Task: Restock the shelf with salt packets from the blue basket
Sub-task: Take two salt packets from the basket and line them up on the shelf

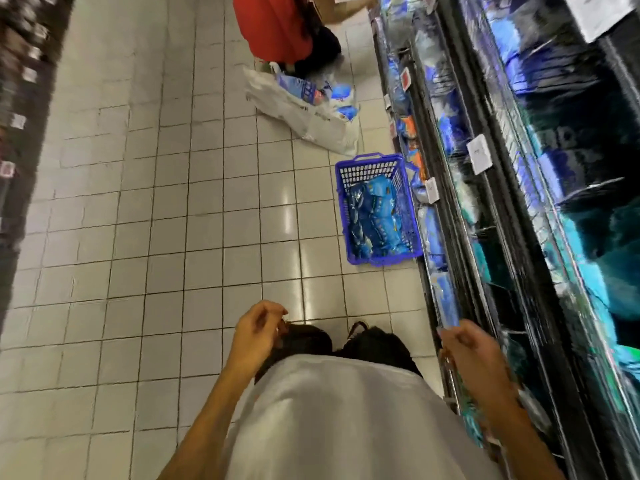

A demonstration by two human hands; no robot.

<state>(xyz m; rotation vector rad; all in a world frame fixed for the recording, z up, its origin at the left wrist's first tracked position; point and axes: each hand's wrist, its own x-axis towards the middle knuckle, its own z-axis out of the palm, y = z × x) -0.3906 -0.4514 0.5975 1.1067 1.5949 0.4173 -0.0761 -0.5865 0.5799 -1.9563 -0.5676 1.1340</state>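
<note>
On the tiled floor (173, 202), the left hand (254, 332) hangs loosely curled, its grip empty. Ahead stands the blue basket (377, 209) holding salt packets (375, 216), against the shelf (502, 202) (blurred). Near the shelf's edge, the right hand (467, 348) curls; its grip is unclear.

Shelf (519, 209) stock smeared by motion blur; price tags (479, 157) unreadable. Person in red (277, 26) cut off at top edge. Print on salt packets (375, 216) too small to read.
</note>
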